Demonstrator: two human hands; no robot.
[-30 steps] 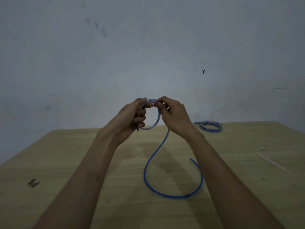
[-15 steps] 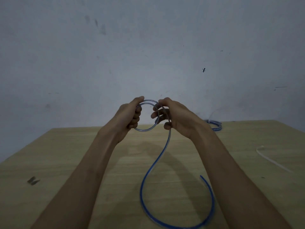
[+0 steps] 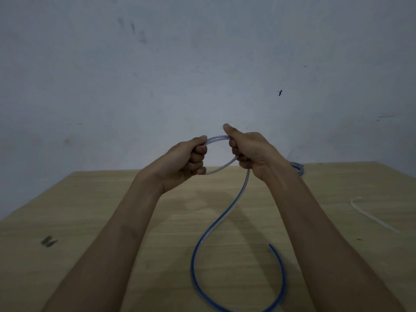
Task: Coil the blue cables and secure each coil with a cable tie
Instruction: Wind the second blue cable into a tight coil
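Both hands hold a blue cable (image 3: pixel 216 224) up above the wooden table (image 3: pixel 90 221). My left hand (image 3: pixel 184 163) grips the left side of a small loop at the cable's top. My right hand (image 3: pixel 249 152) is closed on the loop's right side, thumb raised. The rest of the cable hangs down from my right hand, curves over the table in an S and ends in a free tip at the lower right. A second blue cable (image 3: pixel 298 168), coiled, lies at the far edge, half hidden behind my right wrist. A white cable tie (image 3: pixel 371 216) lies on the right.
A grey wall stands right behind the table's far edge. A small dark mark (image 3: pixel 48 241) sits on the table at the left. The table's left edge runs diagonally toward the lower left.
The loop between my hands has widened and flattened as my right hand shifted right and closed on it. The hanging cable's lower curve slid toward me.
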